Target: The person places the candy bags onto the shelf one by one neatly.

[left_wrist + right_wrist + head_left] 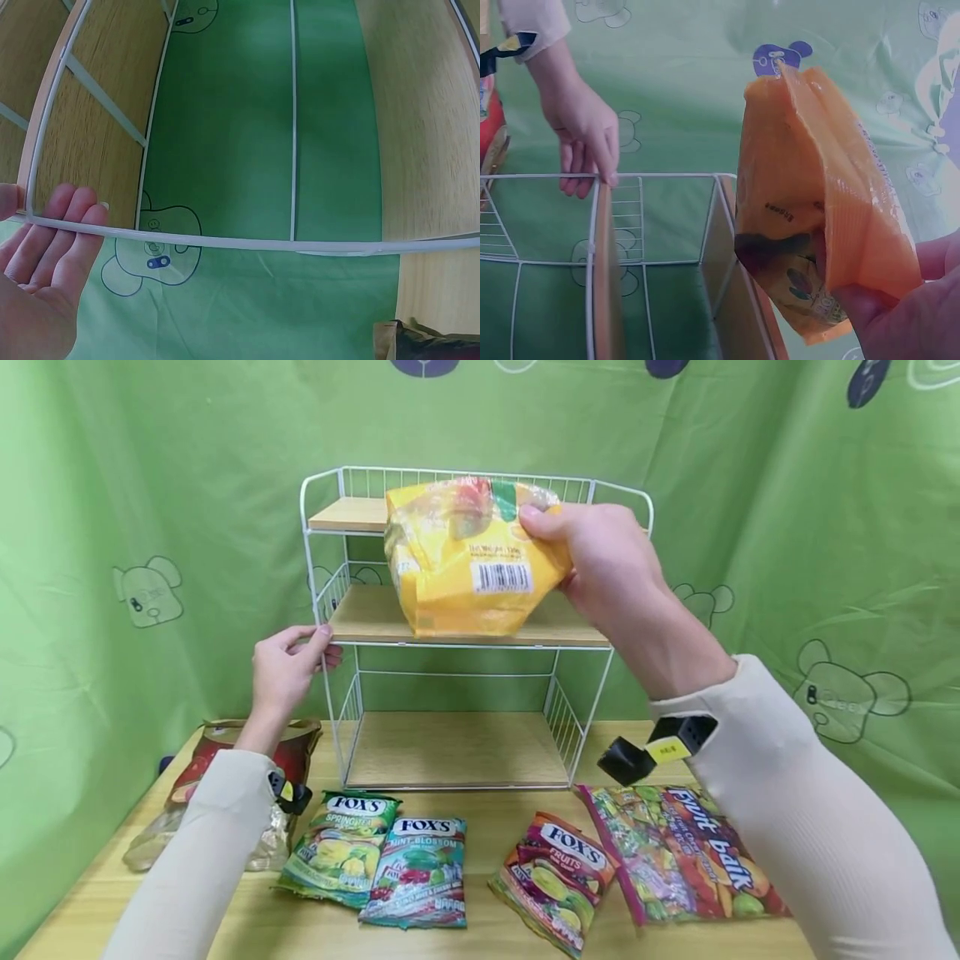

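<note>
My right hand (611, 556) grips a yellow candy bag (457, 568) by its right side, thumb across the front. The bag, with a fruit picture and barcode, is held up in front of the upper levels of a white wire shelf rack (450, 646) with wooden boards. In the right wrist view the same bag (795, 217) looks orange and creased, its seam toward the camera. My left hand (288, 672) holds the rack's left front post at the middle board, thumb in front. Fingers (71, 232) of that hand curl past the white rail in the left wrist view.
On the wooden table (300, 927) lie a green Fox's bag (345, 852), a teal Fox's bag (416, 877), a dark red Fox's bag (555, 885) and a large Fruit balik bag (682, 856). Behind my left forearm stands a red and gold bag (296, 752). Green cloth (480, 427) hangs behind.
</note>
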`<action>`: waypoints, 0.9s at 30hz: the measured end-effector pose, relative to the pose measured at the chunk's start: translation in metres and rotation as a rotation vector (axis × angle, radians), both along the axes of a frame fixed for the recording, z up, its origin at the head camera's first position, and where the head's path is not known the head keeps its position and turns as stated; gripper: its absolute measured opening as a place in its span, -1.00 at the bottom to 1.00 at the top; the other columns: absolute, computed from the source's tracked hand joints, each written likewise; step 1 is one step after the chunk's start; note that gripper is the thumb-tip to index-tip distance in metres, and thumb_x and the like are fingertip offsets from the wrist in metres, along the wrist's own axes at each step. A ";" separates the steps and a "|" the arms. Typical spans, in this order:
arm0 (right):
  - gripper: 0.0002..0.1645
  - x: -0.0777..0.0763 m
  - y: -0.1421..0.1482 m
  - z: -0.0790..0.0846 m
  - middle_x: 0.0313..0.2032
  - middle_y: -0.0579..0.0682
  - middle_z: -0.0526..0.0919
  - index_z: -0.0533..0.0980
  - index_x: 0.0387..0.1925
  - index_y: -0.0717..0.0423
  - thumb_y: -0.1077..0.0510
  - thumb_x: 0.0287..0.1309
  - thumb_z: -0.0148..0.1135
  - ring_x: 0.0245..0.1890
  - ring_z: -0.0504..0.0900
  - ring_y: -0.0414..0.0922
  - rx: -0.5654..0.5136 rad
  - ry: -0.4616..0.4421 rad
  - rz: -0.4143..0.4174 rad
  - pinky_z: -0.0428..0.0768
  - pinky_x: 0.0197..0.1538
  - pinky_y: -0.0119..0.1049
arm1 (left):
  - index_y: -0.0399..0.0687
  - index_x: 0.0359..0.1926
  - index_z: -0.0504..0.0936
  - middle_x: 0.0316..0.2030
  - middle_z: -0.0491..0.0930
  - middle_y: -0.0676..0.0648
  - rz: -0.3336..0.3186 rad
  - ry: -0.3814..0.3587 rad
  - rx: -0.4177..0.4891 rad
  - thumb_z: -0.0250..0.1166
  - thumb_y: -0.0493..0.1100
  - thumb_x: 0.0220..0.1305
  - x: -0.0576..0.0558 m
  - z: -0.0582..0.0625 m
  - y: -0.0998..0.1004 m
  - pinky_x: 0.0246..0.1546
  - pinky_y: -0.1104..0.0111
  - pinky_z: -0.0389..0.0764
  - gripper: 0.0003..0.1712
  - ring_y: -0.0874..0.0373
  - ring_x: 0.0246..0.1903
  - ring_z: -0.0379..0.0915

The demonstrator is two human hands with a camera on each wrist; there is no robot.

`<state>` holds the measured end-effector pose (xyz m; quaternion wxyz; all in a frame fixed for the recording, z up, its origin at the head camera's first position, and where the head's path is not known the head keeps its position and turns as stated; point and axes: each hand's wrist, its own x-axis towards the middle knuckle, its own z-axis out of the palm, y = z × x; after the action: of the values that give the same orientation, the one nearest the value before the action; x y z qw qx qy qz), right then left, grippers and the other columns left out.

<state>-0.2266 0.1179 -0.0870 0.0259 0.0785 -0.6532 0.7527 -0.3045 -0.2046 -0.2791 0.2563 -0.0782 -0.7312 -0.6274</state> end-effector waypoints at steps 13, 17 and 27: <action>-0.73 -0.031 -0.017 0.019 0.03 0.08 0.64 0.52 0.08 0.21 0.23 0.41 0.21 -0.04 0.67 -0.05 -0.077 -0.023 -0.042 0.77 -0.13 -0.36 | -0.42 0.08 0.63 -0.41 0.78 0.09 -0.014 0.012 0.022 0.30 -0.02 0.44 0.003 0.001 0.002 -0.16 0.43 0.80 -0.51 0.27 -0.41 0.74; -0.76 -0.035 -0.022 0.023 0.01 0.09 0.66 0.55 0.04 0.19 0.18 0.44 0.18 -0.09 0.69 -0.05 -0.079 -0.012 -0.041 0.76 -0.20 -0.34 | -0.42 0.07 0.63 -0.38 0.79 0.02 -0.005 0.017 0.005 0.29 -0.01 0.45 0.004 0.001 0.001 -0.17 0.44 0.80 -0.51 0.26 -0.41 0.74; -0.74 -0.058 -0.040 0.040 -0.07 0.06 0.71 0.58 0.04 0.17 0.15 0.40 0.26 -0.17 0.73 -0.09 -0.107 -0.059 -0.095 0.81 -0.13 -0.30 | -0.39 0.06 0.65 -0.38 0.79 0.01 -0.002 0.023 0.004 0.29 -0.02 0.45 0.004 0.000 0.003 -0.18 0.42 0.81 -0.53 0.26 -0.42 0.74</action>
<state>-0.2848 0.0779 -0.0474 0.0466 0.0235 -0.6155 0.7864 -0.3000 -0.2014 -0.2795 0.2641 -0.0858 -0.7269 -0.6281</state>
